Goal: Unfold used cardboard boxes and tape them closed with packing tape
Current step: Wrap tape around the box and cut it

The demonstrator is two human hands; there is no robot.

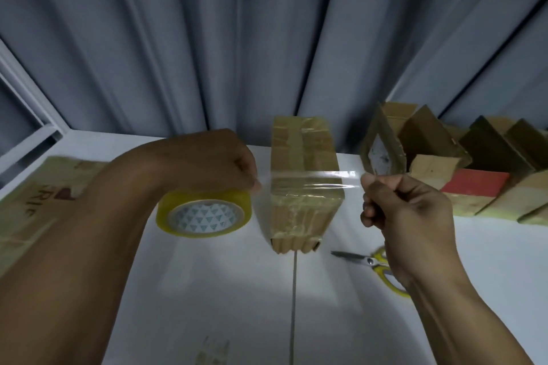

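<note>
A small brown cardboard box (302,157), wrapped in shiny clear tape, stands on the white table in the middle. My left hand (219,163) grips a yellowish roll of packing tape (204,213) from above, just left of the box. A clear strip of tape (314,179) stretches from the roll over the box to my right hand (397,204), which pinches the strip's free end to the right of the box. The strip hangs above the box's near part; whether it touches the box I cannot tell.
Yellow-handled scissors (376,264) lie on the table (207,290) under my right wrist. Several folded and open cardboard boxes (444,154), one with a red face, crowd the right back. A flattened carton (32,192) lies at the left. Grey curtains hang behind.
</note>
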